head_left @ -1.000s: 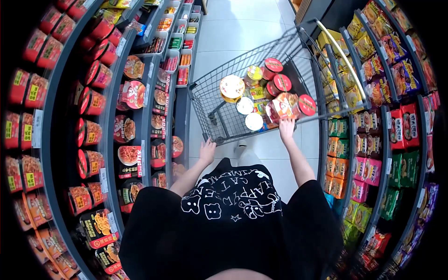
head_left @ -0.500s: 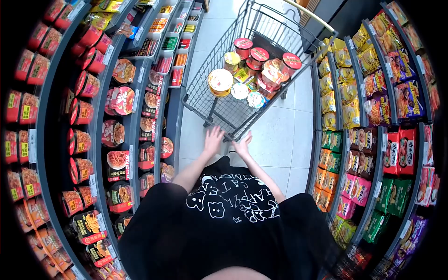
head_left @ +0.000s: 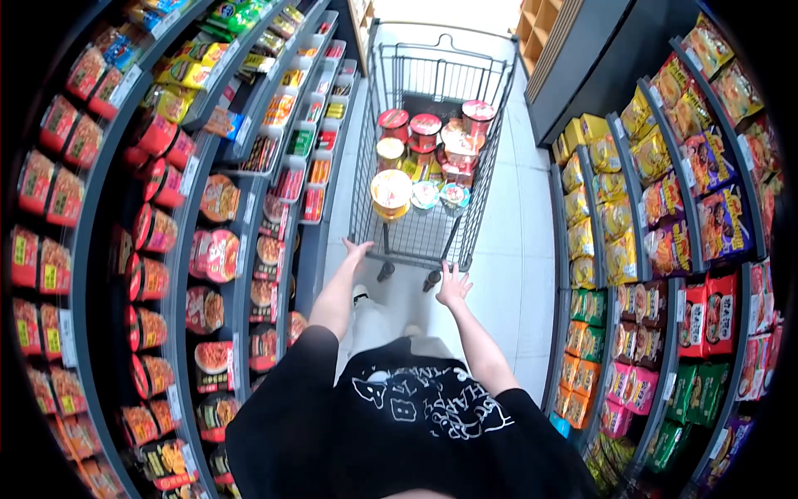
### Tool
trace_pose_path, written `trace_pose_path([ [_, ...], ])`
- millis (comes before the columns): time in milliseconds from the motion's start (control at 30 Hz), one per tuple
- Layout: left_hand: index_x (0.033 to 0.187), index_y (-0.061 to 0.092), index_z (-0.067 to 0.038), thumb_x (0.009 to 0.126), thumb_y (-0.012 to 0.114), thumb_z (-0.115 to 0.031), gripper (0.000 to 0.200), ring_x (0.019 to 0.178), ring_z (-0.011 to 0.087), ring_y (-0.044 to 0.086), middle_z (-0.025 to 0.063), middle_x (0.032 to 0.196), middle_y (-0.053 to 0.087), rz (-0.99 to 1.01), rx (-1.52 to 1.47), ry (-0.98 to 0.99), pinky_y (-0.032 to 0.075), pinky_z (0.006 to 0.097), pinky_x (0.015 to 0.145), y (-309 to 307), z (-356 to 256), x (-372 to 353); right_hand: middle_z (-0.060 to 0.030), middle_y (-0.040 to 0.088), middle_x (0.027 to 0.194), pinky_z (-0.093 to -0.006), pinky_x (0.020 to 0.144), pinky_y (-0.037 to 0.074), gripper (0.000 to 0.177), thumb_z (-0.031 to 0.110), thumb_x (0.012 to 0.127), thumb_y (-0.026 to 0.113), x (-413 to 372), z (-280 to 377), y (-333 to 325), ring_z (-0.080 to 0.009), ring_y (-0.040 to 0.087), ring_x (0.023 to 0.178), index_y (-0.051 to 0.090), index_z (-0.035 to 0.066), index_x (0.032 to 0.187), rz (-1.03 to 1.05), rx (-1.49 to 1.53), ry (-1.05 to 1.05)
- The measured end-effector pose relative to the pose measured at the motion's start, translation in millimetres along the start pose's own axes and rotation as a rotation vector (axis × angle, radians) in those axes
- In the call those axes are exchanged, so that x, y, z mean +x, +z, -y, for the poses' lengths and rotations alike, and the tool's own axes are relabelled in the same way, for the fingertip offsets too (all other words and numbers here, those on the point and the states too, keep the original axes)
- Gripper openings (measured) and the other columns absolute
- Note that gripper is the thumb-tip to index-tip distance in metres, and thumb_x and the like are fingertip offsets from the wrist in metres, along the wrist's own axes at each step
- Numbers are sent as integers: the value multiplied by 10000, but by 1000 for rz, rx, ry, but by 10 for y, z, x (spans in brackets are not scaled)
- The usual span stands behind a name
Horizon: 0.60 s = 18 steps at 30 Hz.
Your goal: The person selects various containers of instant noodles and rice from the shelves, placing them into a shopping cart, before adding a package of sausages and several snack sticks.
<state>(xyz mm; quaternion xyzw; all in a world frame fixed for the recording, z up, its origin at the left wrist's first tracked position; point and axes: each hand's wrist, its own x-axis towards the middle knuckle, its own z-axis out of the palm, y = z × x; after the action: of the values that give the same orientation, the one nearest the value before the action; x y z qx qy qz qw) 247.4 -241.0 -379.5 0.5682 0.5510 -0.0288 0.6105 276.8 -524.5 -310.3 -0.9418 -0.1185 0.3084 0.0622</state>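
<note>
A black wire shopping cart (head_left: 478, 208) stands straight ahead of me. Inside it sit several instant noodle cups and bowls, among them a yellow-rimmed white bowl (head_left: 391, 191), a red cup (head_left: 425, 133) and a small blue-and-white cup (head_left: 455, 196). My left hand (head_left: 357, 248) is at the cart's near left corner, fingers stretched out and holding nothing. Below the near right corner, my right hand (head_left: 454, 285) is spread open, its fingertips right at the basket's lower edge.
Shelves of red-packed noodle bowls (head_left: 214, 254) line my left, with trays of small snacks (head_left: 291, 183) beyond. On the right, shelves carry bagged noodles (head_left: 721, 224). A dark cabinet (head_left: 590, 66) stands at the far right, past the tiled floor (head_left: 519, 216).
The cart has swung round from a slant to lie nearly straight along the aisle. My hands have moved apart, the left one leftward and the right one rightward.
</note>
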Motion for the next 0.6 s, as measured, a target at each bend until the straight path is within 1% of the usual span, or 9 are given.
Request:
trace_pose_path([
  [67, 1299, -281, -269, 705, 644, -48, 1121, 1114, 376, 404, 216, 1354, 213, 15, -315, -35, 373, 620, 793, 295, 193, 451, -47, 51, 1446, -575, 1011, 156, 932, 214, 654, 649, 209, -10, -241, -432, 148, 1278, 66, 318, 1374, 115, 39, 70],
  [200, 1289, -295, -285, 724, 617, -1, 1109, 1116, 317, 410, 246, 1357, 177, -144, 52, -85, 461, 407, 809, 626, -57, 236, -119, -42, 1443, -456, 961, 354, 1111, 297, 557, 758, 690, -47, -489, -375, 305, 1235, 20, 206, 1383, 181, 0, 90],
  [300, 1264, -337, -266, 745, 600, 9, 1105, 1147, 268, 378, 206, 1403, 29, 33, -226, -291, 462, 413, 818, 715, 5, 879, -127, -115, 1433, -425, 930, 397, 1158, 299, 530, 785, 1134, 7, -522, -364, 397, 1169, 4, 199, 1380, 166, 3, 107],
  [333, 1252, -353, -268, 756, 595, 6, 1104, 1163, 281, 360, 184, 1409, 43, 98, -139, -89, 449, 421, 843, 704, -37, 916, -97, -138, 1436, -436, 915, 408, 1142, 284, 541, 776, 1271, 67, -560, -367, 439, 1132, 1, 239, 1380, 142, 38, 135],
  [367, 1245, -358, -290, 757, 614, -16, 1121, 1174, 291, 347, 173, 1409, 52, 14, 65, -192, 432, 440, 868, 744, -441, 634, -109, -142, 1433, -418, 903, 422, 1150, 282, 540, 777, 1403, 133, -611, -360, 456, 1116, -5, 226, 1381, 134, 28, 140],
  [400, 1265, -343, -237, 723, 676, -348, 1160, 1113, 321, 386, 266, 1344, 132, 97, 79, -156, 330, 461, 926, 680, -578, 610, -121, -147, 1429, -400, 891, 437, 1157, 279, 539, 779, 1500, 203, -664, -353, 473, 1099, -12, 212, 1381, 125, 21, 151],
  [500, 1285, -314, -228, 734, 672, -305, 1131, 1122, 313, 410, 278, 1332, 192, 118, 117, -81, 379, 467, 882, 658, -766, 1044, -128, -158, 1426, -397, 882, 442, 1160, 275, 538, 780, 1808, 388, -857, -338, 480, 1097, -17, 210, 1380, 117, -83, 190],
  [567, 1290, -301, -230, 763, 645, -249, 1083, 1148, 342, 417, 265, 1343, 230, 490, 156, -230, 405, 460, 871, 334, -1320, 944, -123, -162, 1426, -390, 878, 445, 1161, 271, 537, 779, 1997, 420, -999, -331, 483, 1096, -18, 211, 1379, 160, -88, 188],
  [600, 1290, -301, -230, 763, 645, -249, 1083, 1148, 342, 417, 265, 1343, 230, 483, 132, -225, 405, 460, 871, 293, -1450, 1053, -119, -166, 1426, -383, 873, 449, 1161, 268, 535, 778, 2145, 478, -1098, -324, 486, 1096, -18, 211, 1378, 187, -73, 195],
])
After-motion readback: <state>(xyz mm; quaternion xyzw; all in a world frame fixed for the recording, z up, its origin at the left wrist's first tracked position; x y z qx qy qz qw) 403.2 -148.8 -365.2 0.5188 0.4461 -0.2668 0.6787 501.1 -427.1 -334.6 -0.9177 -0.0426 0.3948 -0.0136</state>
